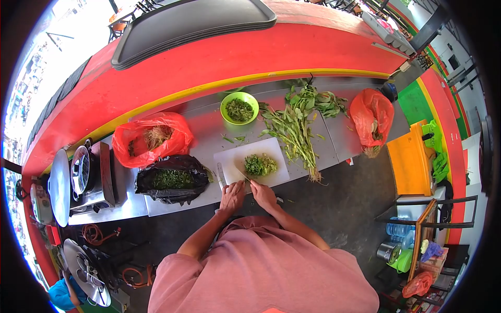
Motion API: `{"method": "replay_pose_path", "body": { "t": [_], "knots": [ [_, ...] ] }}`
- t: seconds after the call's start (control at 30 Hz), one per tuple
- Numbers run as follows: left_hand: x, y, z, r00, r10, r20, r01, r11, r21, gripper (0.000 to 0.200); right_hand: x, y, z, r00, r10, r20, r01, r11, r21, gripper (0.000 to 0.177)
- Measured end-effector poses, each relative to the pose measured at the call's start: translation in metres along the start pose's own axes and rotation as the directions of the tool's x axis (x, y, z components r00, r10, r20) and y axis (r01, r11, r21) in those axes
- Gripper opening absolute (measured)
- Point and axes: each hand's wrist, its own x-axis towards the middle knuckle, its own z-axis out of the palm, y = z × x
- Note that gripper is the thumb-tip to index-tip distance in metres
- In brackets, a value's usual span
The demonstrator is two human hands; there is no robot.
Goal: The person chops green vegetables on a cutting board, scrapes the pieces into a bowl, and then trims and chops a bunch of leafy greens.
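A white cutting board [279, 175] lies on the metal counter, with a heap of chopped green leaves and stems [260, 165] on it. My right hand [264, 195] is closed at the board's front edge around a knife [241, 172], its thin blade angled up and left beside the heap. Close by on the left, my left hand [233, 196] has its fingers curled together at the same edge; whatever they hold is hidden. A pale blade-like strip [220, 174] lies along the board's left side, its lower end near my left fingers.
Leafy stalks [295, 133] lie right of the board, and a green bowl [239, 121] of chopped greens stands behind. Left are a black bag [195, 176] of greens, a red bag [180, 130] and a stove with a pot [83, 169]. Another red bag [371, 112] stands right.
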Motion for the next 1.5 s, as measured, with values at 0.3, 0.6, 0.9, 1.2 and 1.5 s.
{"method": "replay_pose_path", "body": {
  "t": [0.3, 0.6, 0.9, 1.2, 1.5],
  "knots": [
    [0.008, 0.018, -0.011, 0.994, -0.11, -0.013, 0.109, 0.994, -0.02, 0.058, -0.002, 0.009, 0.001, 0.998, 0.016, -0.054, -0.01, 0.994, 0.105, 0.032],
    [0.013, 0.012, -0.004, 0.994, -0.11, 0.005, 0.11, 0.992, -0.055, 0.059, 0.006, 0.002, -0.006, 0.993, 0.107, -0.045, -0.105, 0.994, 0.039, 0.033],
    [0.014, 0.005, -0.005, 0.998, -0.065, -0.021, 0.065, 0.998, -0.011, 0.06, 0.007, 0.0, -0.007, 0.997, 0.068, 0.048, -0.069, 0.998, 0.009, 0.034],
    [0.018, 0.0, -0.003, 0.999, -0.04, -0.002, 0.04, 0.998, -0.042, 0.059, 0.011, 0.01, -0.002, 1.0, 0.004, -0.005, -0.003, 0.987, 0.163, 0.034],
    [0.017, 0.0, -0.008, 0.999, 0.002, 0.053, -0.003, 1.0, 0.02, 0.065, 0.008, 0.004, -0.012, 0.999, 0.033, 0.017, -0.034, 0.998, 0.048, 0.034]
  ]
}}
